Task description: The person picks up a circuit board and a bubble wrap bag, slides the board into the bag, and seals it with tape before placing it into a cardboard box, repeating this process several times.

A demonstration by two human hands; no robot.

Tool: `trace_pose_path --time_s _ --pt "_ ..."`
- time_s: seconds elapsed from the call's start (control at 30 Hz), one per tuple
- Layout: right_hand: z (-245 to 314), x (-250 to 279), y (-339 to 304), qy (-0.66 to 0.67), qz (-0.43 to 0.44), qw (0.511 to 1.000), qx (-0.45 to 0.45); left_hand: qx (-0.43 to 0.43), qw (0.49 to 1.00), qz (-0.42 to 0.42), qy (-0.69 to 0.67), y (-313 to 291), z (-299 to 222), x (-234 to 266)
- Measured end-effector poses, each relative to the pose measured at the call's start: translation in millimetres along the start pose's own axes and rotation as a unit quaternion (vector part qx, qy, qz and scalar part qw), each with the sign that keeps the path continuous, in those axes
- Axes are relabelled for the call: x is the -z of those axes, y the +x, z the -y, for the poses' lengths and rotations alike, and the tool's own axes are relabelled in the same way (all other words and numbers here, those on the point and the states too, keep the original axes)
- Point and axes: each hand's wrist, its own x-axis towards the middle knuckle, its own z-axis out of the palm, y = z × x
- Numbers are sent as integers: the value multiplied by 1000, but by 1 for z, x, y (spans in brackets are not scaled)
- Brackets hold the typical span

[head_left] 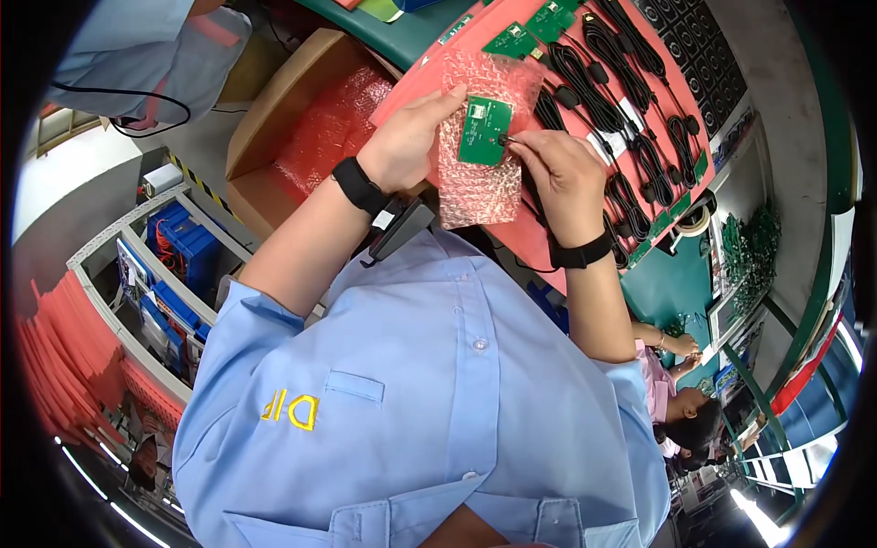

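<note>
A pink bubble-wrap sheet or pouch [480,196] is in my left hand [406,137], its thumb on the near face and its other fingers mostly hidden behind. Against the wrap lies a green circuit board [484,132] with a white connector near its top. Whether the board is inside the wrap or on top cannot be told. My right hand [562,178] is closed in a pinch at the board's right edge, where a small dark part shows between the fingertips; its kind is unclear. Black bands circle both wrists.
Several bundled black cables [585,78] lie on a pink mat [539,242] to the right, with more green boards [512,41] at its far edge. Left stands a cardboard box [247,146] lined with pink bubble wrap. Other people are nearby at far left and lower right.
</note>
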Motion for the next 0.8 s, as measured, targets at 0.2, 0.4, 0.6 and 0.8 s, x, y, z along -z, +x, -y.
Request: trace_pose_path --time_s 0.2,0.4,0.6,0.8 --pt "-1 -1 -1 -36 9 999 9 9 999 -33 5 -9 4 -8" --pt "1 0 -4 -7 -16 998 53 13 989 -61 132 -11 -1 -2" --pt "-5 -6 -17 79 47 992 89 10 990 -46 134 -21 1 -10" --pt "13 -9 14 304 -14 917 -260 -29 999 7 38 -34 9 -23"
